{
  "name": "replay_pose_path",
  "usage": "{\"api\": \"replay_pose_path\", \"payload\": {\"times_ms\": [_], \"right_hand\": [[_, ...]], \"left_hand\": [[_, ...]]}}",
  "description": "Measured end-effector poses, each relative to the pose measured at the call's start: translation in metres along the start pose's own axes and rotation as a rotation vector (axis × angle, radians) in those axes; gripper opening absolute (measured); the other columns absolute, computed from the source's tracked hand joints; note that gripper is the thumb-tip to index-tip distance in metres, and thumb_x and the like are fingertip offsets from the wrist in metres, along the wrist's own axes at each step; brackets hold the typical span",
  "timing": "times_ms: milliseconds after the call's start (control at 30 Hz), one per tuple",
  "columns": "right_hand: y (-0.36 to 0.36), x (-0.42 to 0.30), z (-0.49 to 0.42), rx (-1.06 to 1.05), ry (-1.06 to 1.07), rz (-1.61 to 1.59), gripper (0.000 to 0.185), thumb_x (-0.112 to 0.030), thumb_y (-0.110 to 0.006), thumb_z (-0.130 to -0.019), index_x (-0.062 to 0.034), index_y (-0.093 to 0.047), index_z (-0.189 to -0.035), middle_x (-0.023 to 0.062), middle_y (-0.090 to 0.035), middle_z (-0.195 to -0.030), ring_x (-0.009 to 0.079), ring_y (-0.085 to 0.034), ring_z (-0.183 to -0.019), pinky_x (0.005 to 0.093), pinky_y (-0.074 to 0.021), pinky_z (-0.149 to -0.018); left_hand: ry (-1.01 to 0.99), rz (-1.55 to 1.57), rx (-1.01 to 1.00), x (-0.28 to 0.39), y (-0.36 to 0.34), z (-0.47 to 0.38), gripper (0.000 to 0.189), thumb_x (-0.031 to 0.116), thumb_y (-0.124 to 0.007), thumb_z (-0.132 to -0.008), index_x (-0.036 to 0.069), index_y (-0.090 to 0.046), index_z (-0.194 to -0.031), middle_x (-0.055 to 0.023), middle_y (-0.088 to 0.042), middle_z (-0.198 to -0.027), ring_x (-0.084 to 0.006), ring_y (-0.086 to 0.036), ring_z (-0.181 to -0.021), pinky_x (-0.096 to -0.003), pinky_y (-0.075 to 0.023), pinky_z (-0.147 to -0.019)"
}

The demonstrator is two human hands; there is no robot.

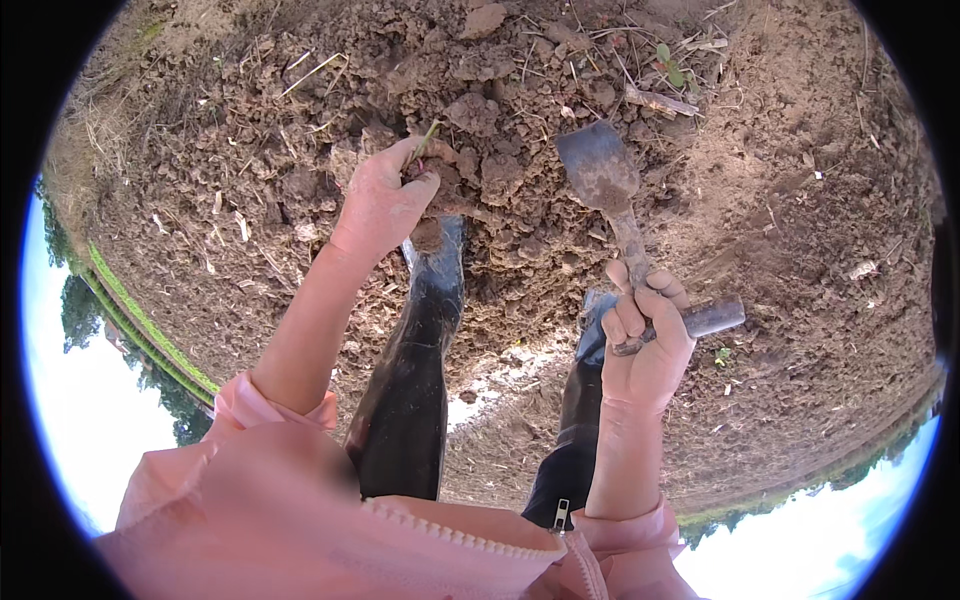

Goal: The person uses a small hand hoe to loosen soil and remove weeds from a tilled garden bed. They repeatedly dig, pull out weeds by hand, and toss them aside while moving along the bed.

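Observation:
In the head view my left hand (pixel 390 187), dusty with soil, pinches a small plant cutting (pixel 426 142) with a green stem and a reddish lower part. Its fingertips are near the loose soil, partly hidden by the hand and clods. My right hand (pixel 649 322) grips a small digging tool with a flat metal blade (pixel 600 165), a thin soil-caked shank and a short crosswise handle (pixel 716 316). The blade points away from me, over the soil to the right of my left hand.
Cloddy brown soil (pixel 480 112) with dry straw surrounds both hands. Two dark rubber boots (pixel 412 337) stand below them. A piece of dry stalk (pixel 661 101) and a small green seedling (pixel 670 66) are at the upper right. A grass strip (pixel 142 330) runs along the left.

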State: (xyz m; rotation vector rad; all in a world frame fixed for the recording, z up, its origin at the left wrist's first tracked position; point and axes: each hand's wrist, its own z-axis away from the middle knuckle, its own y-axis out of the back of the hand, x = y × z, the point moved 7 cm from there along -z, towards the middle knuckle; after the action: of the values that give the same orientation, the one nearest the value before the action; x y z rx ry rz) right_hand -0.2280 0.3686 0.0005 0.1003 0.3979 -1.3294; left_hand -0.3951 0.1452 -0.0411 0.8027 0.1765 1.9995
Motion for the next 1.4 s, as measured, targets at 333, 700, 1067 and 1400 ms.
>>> {"api": "replay_pose_path", "payload": {"times_ms": [333,700,1067,1400], "right_hand": [[-0.030,0.085,-0.016,0.134,0.092,-0.254,0.013,0.004,-0.046,-0.080,-0.0046,-0.054,-0.087,0.0186,-0.061,-0.088,0.0080,-0.035,-0.047,0.0232,-0.0336,-0.044],[0.033,0.076,-0.064,-0.180,-0.200,-0.570,0.013,0.002,-0.046,-0.084,-0.0051,-0.055,-0.091,0.0235,-0.060,-0.088,0.0060,-0.035,-0.045,0.0201,-0.0351,-0.042],[0.019,0.003,-0.030,-0.087,0.310,0.188,0.014,0.007,-0.049,-0.082,-0.0042,-0.054,-0.088,0.0186,-0.063,-0.087,0.0026,-0.035,-0.040,0.0178,-0.0297,-0.037],[0.021,0.017,-0.127,-0.433,-0.072,-0.082,0.015,0.002,-0.047,-0.082,-0.0044,-0.058,-0.090,0.0224,-0.063,-0.087,0.0038,-0.033,-0.044,0.0192,-0.0302,-0.041]], "left_hand": [[-0.251,-0.046,0.111,0.043,-0.016,-0.019,0.034,0.002,-0.059,-0.069,0.004,-0.057,-0.103,-0.0106,-0.062,-0.085,-0.0180,-0.058,-0.076,-0.0280,-0.0453,-0.075],[-0.557,-0.710,0.119,0.092,-0.059,-0.068,0.041,0.007,-0.060,-0.072,0.007,-0.053,-0.112,-0.0149,-0.063,-0.083,-0.0320,-0.061,-0.082,-0.0403,-0.0493,-0.073],[-0.357,-0.751,-0.199,0.070,-0.050,-0.027,0.037,0.009,-0.063,-0.071,0.008,-0.053,-0.107,-0.0148,-0.061,-0.094,-0.0313,-0.059,-0.090,-0.0375,-0.0477,-0.080],[-0.784,-0.905,0.185,0.104,-0.071,-0.078,0.041,0.009,-0.058,-0.075,0.020,-0.054,-0.115,-0.0121,-0.060,-0.090,-0.0281,-0.062,-0.079,-0.0378,-0.0516,-0.067]]}}
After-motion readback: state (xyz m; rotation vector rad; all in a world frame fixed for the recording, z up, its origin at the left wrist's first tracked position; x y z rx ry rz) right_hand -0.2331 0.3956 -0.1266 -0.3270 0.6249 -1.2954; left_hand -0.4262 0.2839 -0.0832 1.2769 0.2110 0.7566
